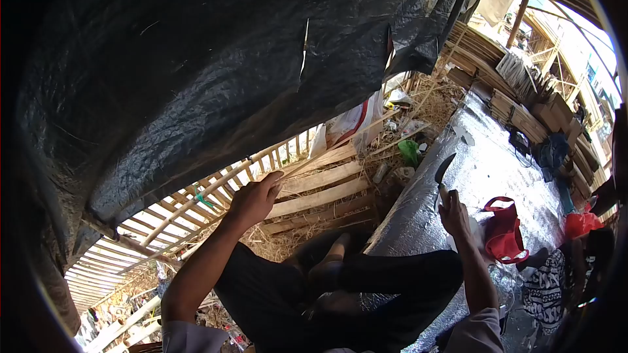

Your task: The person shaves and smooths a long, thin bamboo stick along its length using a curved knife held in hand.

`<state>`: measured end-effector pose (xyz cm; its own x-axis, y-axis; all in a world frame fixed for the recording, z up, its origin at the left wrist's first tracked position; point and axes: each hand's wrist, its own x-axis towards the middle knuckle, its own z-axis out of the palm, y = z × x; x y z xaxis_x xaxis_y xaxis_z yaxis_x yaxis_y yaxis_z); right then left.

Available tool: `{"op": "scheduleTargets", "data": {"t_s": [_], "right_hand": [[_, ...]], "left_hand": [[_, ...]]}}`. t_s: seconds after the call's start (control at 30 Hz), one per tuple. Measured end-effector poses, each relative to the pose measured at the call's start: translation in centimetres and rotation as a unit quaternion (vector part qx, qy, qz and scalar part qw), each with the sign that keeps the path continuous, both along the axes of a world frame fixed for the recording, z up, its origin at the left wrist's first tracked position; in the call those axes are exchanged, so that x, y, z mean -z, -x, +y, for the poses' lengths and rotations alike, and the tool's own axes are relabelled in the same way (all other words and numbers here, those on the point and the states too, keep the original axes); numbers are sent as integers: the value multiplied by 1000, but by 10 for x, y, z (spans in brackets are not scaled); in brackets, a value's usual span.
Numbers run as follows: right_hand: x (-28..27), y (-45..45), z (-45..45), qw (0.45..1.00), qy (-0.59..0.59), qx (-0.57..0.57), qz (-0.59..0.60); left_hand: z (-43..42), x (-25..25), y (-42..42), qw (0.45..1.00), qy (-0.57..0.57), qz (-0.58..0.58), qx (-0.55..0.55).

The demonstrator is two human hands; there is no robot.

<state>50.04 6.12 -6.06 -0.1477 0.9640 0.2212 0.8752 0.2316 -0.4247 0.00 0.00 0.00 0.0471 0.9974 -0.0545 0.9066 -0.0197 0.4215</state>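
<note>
My left hand [254, 202] is closed around a long thin bamboo strip [327, 152], which slants up to the right past a slatted bamboo panel. In my right hand [454, 216] is a knife [445, 168], gripped by its handle. Its dark curved blade points upward and stands apart from the strip. Below the knife spreads a silvery sheet [418, 206], and a red fabric bag [505, 230] lies on it to the right of my right hand. My folded legs in dark trousers [399, 274] are between my arms.
Black plastic sheeting [216, 72] hangs over the upper left. Bamboo slats [320, 193] stand beyond my left hand. Litter, a green plastic piece [409, 151] and a white sack [353, 124] lie past them. Wooden pieces [517, 114] are stacked at right, near patterned cloth [544, 287].
</note>
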Motion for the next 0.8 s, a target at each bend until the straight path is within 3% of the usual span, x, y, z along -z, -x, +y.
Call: {"op": "scheduleTargets", "data": {"t_s": [0.07,0.13,0.2,0.3,0.47,0.5,0.7,0.8], "right_hand": [[-28,33,9,997,-38,-59,21],[-53,97,6,986,27,-146,73],[-58,145,16,964,1,-245,105],[-76,212,16,921,-78,-367,107],[-54,263,3,921,-92,-331,184],[-53,272,1,915,-124,-319,212],[-69,307,-25,915,-62,-325,230],[-46,320,-19,897,-80,-342,269]], "left_hand": [[3,-2,-16,1000,-3,7,-19],[-12,-16,-2,1000,-16,-10,8],[-10,-12,3,996,-37,-55,60],[-10,-14,9,990,-109,-76,37],[-19,-9,27,972,-209,-79,-73],[-20,-14,29,972,-209,-74,-78],[-35,-37,20,951,-234,-179,-92],[-40,-51,10,948,-247,-176,-98]]}}
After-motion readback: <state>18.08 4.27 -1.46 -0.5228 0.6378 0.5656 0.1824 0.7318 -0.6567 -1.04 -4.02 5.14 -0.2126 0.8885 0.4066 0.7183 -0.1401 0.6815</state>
